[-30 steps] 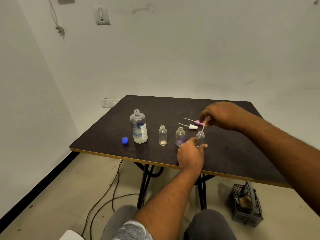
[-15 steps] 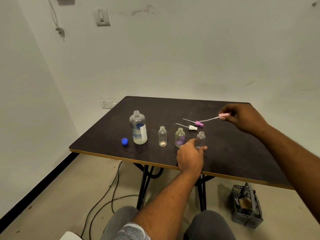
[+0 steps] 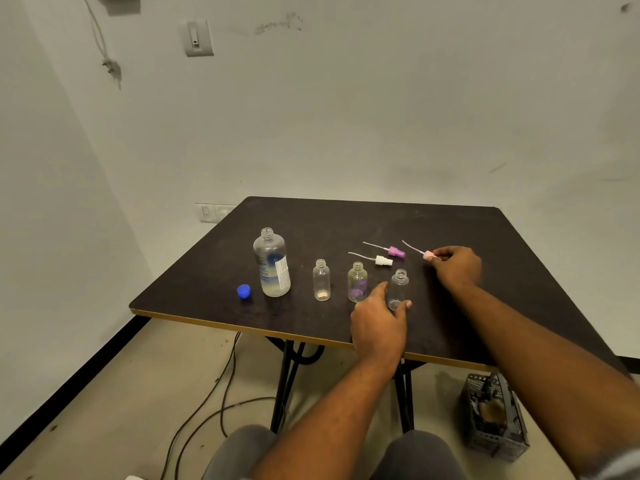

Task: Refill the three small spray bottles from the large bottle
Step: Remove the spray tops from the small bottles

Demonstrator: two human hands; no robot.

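Observation:
The large clear bottle (image 3: 272, 263) stands open on the dark table (image 3: 346, 223), its blue cap (image 3: 243, 291) beside it on the left. Three small clear bottles stand open in a row: the left one (image 3: 321, 285), the middle one (image 3: 357, 282) and the right one (image 3: 399, 287). My left hand (image 3: 379, 327) holds the right bottle's base between thumb and fingers. My right hand (image 3: 456, 265) pinches a light pink spray pump (image 3: 428, 255) down at the table. A purple pump (image 3: 394, 251) and a white pump (image 3: 382, 260) lie behind the bottles.
A dark plastic crate (image 3: 495, 415) sits on the floor under the table's right side. Cables (image 3: 207, 407) trail across the floor on the left. The table's front edge (image 3: 242, 328) runs close to my knees. White walls enclose the corner.
My right hand pulled the pink pump out of the right small bottle, carried it right and lowered it to the table. My left hand stayed on that bottle.

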